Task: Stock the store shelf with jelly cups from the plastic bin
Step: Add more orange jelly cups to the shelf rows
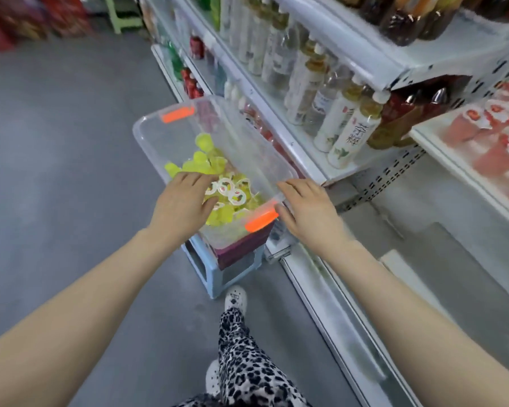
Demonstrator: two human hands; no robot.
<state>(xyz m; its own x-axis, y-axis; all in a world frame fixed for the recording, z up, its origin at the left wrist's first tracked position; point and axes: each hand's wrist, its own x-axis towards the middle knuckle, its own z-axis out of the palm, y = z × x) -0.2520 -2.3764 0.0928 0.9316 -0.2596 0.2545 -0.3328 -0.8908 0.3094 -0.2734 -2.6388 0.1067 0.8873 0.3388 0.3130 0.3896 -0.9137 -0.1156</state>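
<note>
Reaching into clear plastic bin with orange latches [247, 133]: left hand [182, 201] spread over small yellow-green jelly cups [206, 163] inside, apparently empty; right hand [309, 212] flat on rim. Cups likely light, slick, crushable; pinch sidewalls.

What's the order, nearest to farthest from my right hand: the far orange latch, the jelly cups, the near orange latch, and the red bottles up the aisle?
1. near orange latch, beside the right hand at the bin's near end.
2. jelly cups, inside the bin.
3. far orange latch, at the bin's far end.
4. red bottles, on the shelving beyond the bin.
</note>
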